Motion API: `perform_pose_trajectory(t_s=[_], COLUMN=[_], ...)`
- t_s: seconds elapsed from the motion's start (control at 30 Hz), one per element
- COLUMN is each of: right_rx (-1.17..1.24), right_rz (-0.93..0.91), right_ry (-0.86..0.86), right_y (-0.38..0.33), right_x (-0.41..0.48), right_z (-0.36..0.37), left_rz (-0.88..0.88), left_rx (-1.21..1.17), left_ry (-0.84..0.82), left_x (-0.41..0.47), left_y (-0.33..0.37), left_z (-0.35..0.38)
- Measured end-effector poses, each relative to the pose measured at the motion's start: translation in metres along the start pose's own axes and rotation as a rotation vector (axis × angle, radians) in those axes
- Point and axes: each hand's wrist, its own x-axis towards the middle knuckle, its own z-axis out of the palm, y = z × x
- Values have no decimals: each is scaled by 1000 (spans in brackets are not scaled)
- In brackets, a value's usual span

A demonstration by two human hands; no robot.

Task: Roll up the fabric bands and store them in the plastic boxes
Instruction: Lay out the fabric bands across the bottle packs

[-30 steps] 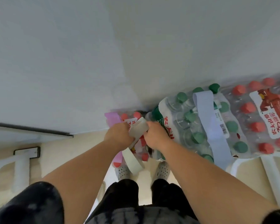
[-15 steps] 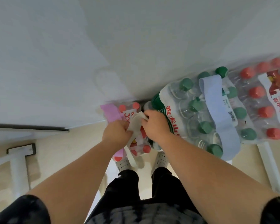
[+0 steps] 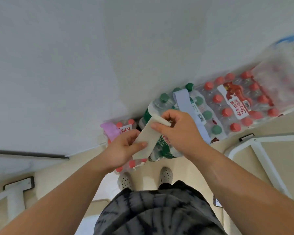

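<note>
A cream fabric band [image 3: 147, 138] is stretched flat between my two hands above the bottle packs. My left hand [image 3: 122, 150] pinches its lower end with the thumb on top. My right hand [image 3: 178, 131] pinches the upper end, where the band folds over. A light blue band [image 3: 185, 106] lies draped over the pack of green-capped bottles [image 3: 207, 114]. A pink band [image 3: 111, 132] hangs over a smaller pack on the left. No plastic box is in view.
Packs of red-capped bottles [image 3: 236, 106] lie along the white wall [image 3: 92, 56] to the right. White table legs [image 3: 268, 160] stand at right and a white frame [image 3: 15, 194] at left. My feet in white shoes [image 3: 166, 175] stand on the beige floor.
The cream band was looped and hanging down between my hands; now it is lifted, pulled straight and flat. The view has shifted left and upward.
</note>
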Motion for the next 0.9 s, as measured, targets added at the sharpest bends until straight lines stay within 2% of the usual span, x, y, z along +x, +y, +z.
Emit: perform_pose_trajectory(t_s=[0.13, 0.23, 0.47, 0.73, 0.9], right_rx=[154, 213, 244, 311, 110], right_rz=[-7, 17, -55, -36, -30], right_ry=[103, 73, 55, 16, -17], right_y=[-21, -33, -20, 35, 63], right_x=[-17, -14, -4, 43, 86], right_z=[-55, -75, -172, -286, -326], left_rz=[116, 129, 127, -36, -180], left_rx=[158, 66, 34, 118, 34], left_ry=[-90, -114, -183, -130, -37], left_x=[-3, 3, 25, 84, 125], left_y=[62, 84, 138, 157, 147], left_z=[36, 45, 124, 235, 291])
